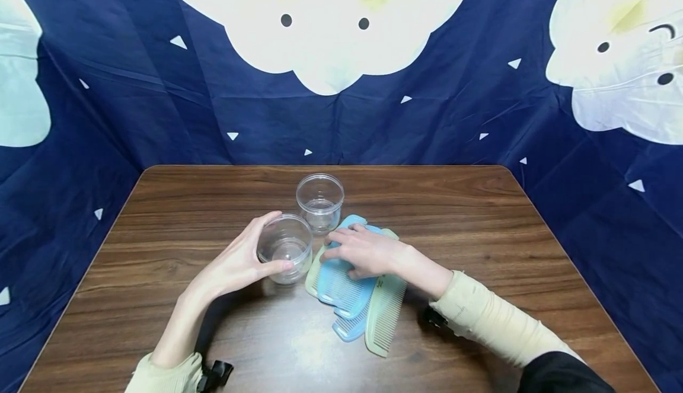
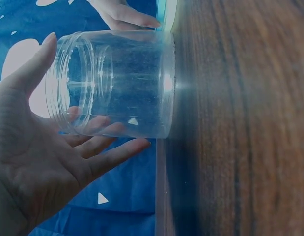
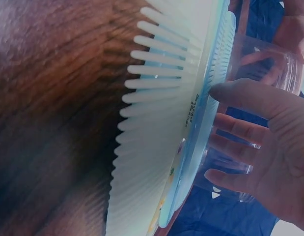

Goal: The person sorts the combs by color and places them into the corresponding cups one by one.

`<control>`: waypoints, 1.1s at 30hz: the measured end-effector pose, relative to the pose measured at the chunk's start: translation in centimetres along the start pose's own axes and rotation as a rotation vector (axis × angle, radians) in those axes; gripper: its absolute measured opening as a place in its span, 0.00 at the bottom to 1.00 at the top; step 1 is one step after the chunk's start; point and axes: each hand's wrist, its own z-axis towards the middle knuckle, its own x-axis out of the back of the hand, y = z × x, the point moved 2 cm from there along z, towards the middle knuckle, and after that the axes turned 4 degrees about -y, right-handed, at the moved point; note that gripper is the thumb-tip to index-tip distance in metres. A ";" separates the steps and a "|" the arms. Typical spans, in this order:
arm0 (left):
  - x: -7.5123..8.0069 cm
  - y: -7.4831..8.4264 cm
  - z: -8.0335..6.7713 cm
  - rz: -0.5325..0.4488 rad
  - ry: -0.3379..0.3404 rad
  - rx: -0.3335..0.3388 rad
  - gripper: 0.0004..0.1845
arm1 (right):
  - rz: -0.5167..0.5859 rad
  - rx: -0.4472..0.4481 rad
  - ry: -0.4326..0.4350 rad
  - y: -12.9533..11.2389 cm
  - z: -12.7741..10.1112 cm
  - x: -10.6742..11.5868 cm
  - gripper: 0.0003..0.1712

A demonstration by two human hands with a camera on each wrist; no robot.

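Clear, empty, lidless plastic jar [image 1: 285, 249] standing upright on the wood, with overlapping blue and pale green combs [image 1: 349, 289] lying flat just beside it at four o'clock.

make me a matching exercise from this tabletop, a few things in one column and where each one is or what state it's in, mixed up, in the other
Things:
1. near clear jar
2. far clear jar
3. pile of combs
4. table

States:
A. stands free, touched by no hand
B. held by the left hand
C. brown wood grain, bears everything
D. lies under the right hand

Pairs: 1-B, 2-A, 3-D, 4-C
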 end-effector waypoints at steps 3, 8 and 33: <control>-0.1 -0.1 -0.1 -0.002 -0.005 0.001 0.55 | -0.001 -0.006 -0.006 0.0 0.1 -0.1 0.34; -0.2 -0.1 -0.1 -0.003 -0.005 0.001 0.55 | 0.007 -0.011 -0.006 0.0 0.2 -0.2 0.34; 0.0 -0.1 0.0 0.009 -0.007 -0.004 0.56 | -0.183 -0.022 0.006 -0.8 0.7 -0.1 0.36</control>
